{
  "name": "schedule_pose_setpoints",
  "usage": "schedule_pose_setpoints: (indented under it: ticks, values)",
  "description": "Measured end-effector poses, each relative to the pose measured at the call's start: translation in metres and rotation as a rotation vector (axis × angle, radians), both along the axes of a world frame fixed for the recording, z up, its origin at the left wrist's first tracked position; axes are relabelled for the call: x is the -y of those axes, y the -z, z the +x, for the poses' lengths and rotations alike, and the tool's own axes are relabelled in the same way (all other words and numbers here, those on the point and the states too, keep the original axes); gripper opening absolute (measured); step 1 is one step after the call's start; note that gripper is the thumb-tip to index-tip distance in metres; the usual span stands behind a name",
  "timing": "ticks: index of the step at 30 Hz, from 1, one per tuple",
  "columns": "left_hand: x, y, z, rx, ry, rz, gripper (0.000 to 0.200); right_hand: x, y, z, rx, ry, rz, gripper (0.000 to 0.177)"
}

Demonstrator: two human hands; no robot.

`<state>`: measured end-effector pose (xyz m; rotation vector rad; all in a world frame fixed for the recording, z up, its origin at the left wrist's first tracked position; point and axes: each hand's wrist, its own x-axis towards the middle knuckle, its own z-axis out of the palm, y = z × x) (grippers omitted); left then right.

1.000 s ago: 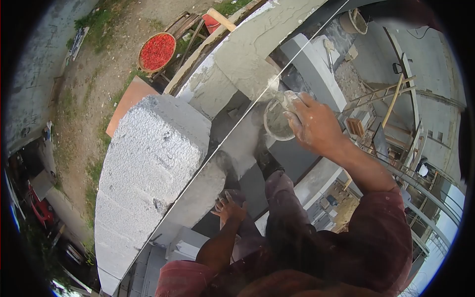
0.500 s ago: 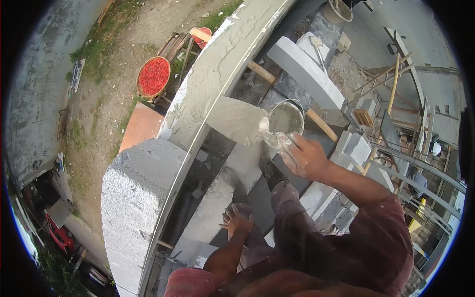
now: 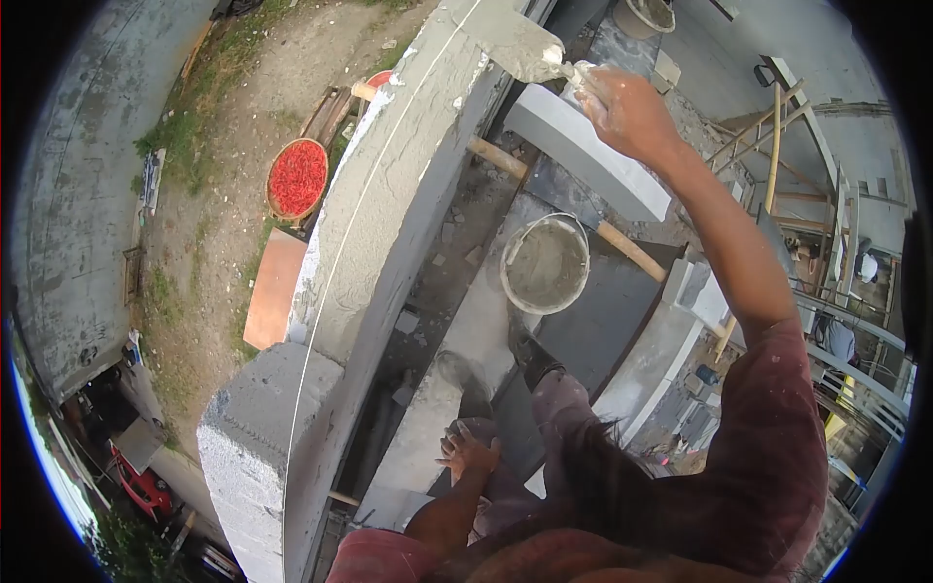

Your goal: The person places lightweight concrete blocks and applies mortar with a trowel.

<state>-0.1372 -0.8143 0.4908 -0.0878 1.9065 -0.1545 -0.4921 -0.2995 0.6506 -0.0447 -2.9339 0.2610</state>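
Note:
My right hand (image 3: 632, 115) grips the mortar-smeared handle of a trowel (image 3: 515, 49), arm stretched far forward. Its wide blade lies over the top of the wall, at the far part of the wet mortar bed (image 3: 384, 223). A taut string (image 3: 312, 345) runs along the wall above the mortar. Resting on my knee, my left hand (image 3: 469, 450) is open with its fingers apart. Between my feet and the wall's cross-pole stands a bucket (image 3: 586, 262) holding grey mortar (image 3: 544, 267). A large light block (image 3: 272, 398) sits on the near end of the wall.
Pale blocks (image 3: 588, 151) lie on the scaffold beyond the bucket. Wooden poles (image 3: 632, 251) cross beneath the planks. A second bucket (image 3: 641, 17) stands farther off. Below, outside the wall, a round basket of red chillies (image 3: 297, 179) sits beside a dirt path.
My right hand has carried the trowel forward and up along the wall, away from the bucket. The bucket's mortar now shows fully. My left hand stays on my knee.

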Motion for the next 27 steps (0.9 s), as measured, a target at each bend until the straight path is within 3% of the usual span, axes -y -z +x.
schedule_pose_setpoints:
  ticks: [5,7,8,11,14,19,21,22,24,26,27]
  values:
    - [-0.014,-0.004,-0.005,0.019,-0.015,-0.020,0.107,-0.074,0.006,-0.057,-0.048,-0.089,-0.004,0.031]
    - [-0.020,-0.002,-0.006,0.021,-0.032,-0.020,0.107,-0.106,0.013,-0.067,-0.106,-0.228,0.032,0.037]
    - [-0.021,0.000,-0.006,0.024,-0.028,-0.030,0.107,-0.083,-0.021,-0.069,-0.057,-0.302,-0.231,0.025]
    - [-0.025,0.006,-0.002,0.019,-0.026,-0.040,0.107,-0.103,-0.020,-0.078,0.102,-0.333,-0.153,0.030]
    - [-0.022,0.008,-0.001,0.016,-0.028,-0.036,0.108,-0.105,-0.022,-0.049,0.127,-0.194,-0.037,0.041]
    - [-0.025,0.009,-0.007,0.011,-0.065,-0.030,0.108,-0.103,-0.061,0.040,0.191,-0.138,0.175,0.041]
    - [-0.022,0.009,-0.009,0.023,-0.050,-0.031,0.108,-0.109,-0.068,0.053,0.439,-0.192,0.131,0.041]
    - [-0.021,0.008,-0.009,0.024,-0.054,-0.031,0.108,-0.105,-0.071,0.047,0.440,-0.196,0.132,0.041]
    - [-0.019,0.006,-0.012,0.006,-0.025,-0.022,0.107,-0.090,-0.084,0.018,0.334,-0.018,-0.049,0.045]
    - [-0.017,0.006,-0.013,0.004,-0.026,-0.018,0.106,-0.084,-0.092,-0.024,0.479,0.147,-0.440,0.047]
    - [-0.013,0.004,-0.013,-0.001,-0.021,-0.009,0.105,-0.072,-0.094,-0.038,0.495,0.125,-0.463,0.047]
